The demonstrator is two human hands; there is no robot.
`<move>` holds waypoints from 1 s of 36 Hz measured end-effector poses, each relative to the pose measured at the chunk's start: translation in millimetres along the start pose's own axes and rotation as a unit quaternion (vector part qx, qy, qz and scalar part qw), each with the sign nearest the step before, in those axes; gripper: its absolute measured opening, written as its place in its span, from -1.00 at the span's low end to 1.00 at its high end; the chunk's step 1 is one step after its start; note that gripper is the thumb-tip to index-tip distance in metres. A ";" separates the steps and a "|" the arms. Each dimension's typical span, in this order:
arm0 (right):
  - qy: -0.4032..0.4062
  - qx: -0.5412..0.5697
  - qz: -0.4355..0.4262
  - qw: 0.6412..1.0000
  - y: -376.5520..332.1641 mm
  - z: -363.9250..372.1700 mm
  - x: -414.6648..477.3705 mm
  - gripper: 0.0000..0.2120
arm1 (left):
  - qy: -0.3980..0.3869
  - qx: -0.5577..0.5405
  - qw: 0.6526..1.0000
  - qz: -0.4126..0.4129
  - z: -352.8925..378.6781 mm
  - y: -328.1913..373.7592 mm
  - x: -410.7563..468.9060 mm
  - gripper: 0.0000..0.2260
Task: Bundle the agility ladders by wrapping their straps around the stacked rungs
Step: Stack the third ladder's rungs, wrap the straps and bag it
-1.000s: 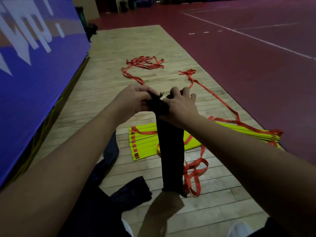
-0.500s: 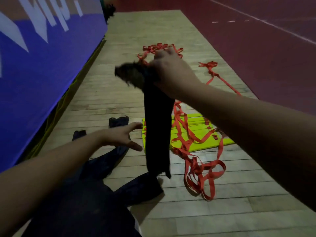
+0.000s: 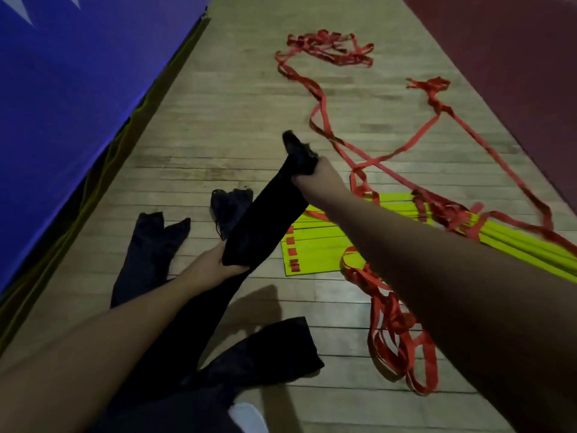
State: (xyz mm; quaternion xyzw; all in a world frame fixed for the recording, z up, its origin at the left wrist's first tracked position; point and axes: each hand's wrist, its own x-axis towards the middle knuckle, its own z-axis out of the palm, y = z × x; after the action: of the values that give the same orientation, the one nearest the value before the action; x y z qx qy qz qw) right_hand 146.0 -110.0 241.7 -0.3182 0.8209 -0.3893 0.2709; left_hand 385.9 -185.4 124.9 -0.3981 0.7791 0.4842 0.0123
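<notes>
A long black cloth bag [image 3: 265,214] hangs slanted between my hands above the wooden floor. My right hand [image 3: 315,179] grips its gathered upper end. My left hand [image 3: 215,264] holds its lower end from below. Under my right forearm lies a stack of yellow-green ladder rungs [image 3: 315,251] on the floor. Red straps [image 3: 393,326] trail loose from the rungs, in a tangle near me and in long loops [image 3: 331,51] farther out.
Other black bags lie on the boards: one at the left [image 3: 146,254], one near my feet [image 3: 268,351], one behind the held bag [image 3: 228,204]. A blue padded wall [image 3: 68,98] runs along the left. Dark red court flooring [image 3: 515,57] borders the right.
My right hand has lowered the black bag from upright to a slant. My left hand, free half a second ago, now holds the bag's lower end. The view has tilted down.
</notes>
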 end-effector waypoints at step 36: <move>-0.004 0.491 0.504 0.711 263.7 84.0 56.2 -0.78 | 0.037 -0.309 0.911 -0.269 149.4 7.6 177.7 -0.77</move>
State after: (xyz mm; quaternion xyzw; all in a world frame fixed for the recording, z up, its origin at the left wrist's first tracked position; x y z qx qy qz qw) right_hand 85.4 -60.0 -29.6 0.3188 0.5510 -0.5422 0.5484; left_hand 205.0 -177.7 -20.7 -0.5943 0.4538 0.6639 -0.0100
